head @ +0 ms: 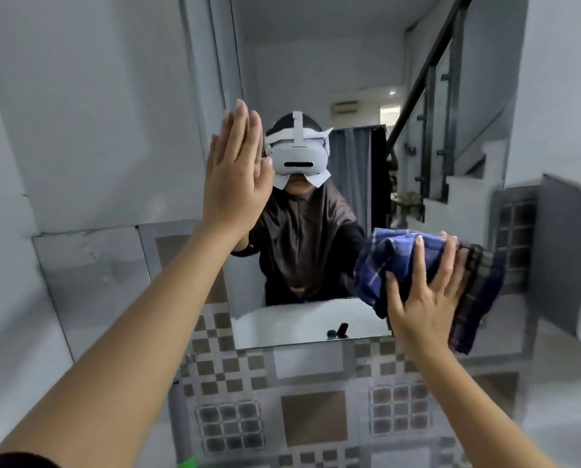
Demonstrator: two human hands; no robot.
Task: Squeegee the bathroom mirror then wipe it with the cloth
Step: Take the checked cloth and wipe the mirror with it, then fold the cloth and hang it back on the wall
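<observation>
Right grip [427,285], fingers spread flat, pressed blue cloth [380,261] onto mirror [299,62] to wipe lower corner. Left grip [235,173], up-left of it, fingers straight, flat on mirror, likely bracing.

Flat left hand [235,184], flat right hand [426,298]

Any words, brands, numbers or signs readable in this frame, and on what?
No readable text anywhere.
White headset reflected in the mirror: no legible brand.
Cloth: blue plaid, no label showing.
Wall tiles: checker pattern only.
Small dark items reflected at the mirror's bottom edge: too small to read.
</observation>
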